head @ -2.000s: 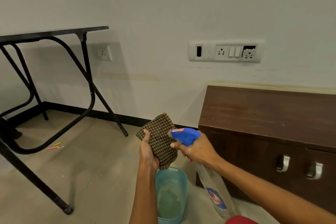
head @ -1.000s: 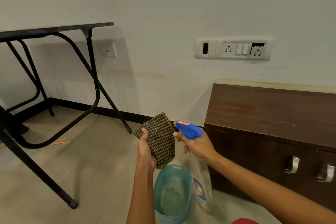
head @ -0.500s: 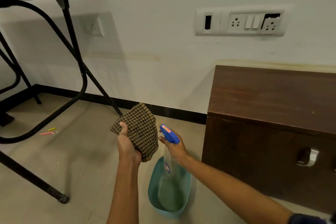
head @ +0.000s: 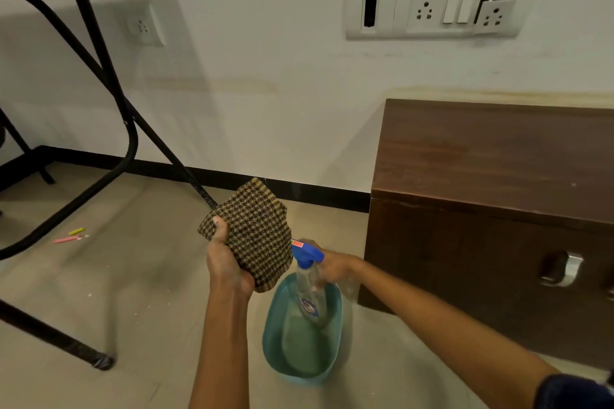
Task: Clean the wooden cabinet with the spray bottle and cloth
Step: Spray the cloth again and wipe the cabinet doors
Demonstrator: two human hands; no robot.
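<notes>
Left hand [head: 226, 262] upright, thumb on top, gripping checked cloth [head: 260, 232]. Right hand [head: 335, 267] at its 3 o'clock, fingers curled round spray bottle [head: 307, 279] neck. Left forearm enters from 6 o'clock, right from 4 o'clock.

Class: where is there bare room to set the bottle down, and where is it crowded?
Free: cabinet top, against the wall; floor between table leg and basin. Crowded: over the basin, left hand, cloth, right hand, spray bottle.

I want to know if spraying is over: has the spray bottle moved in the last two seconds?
Yes. The bottle in the right hand has come down and left, from right of the basin to over it.
</notes>
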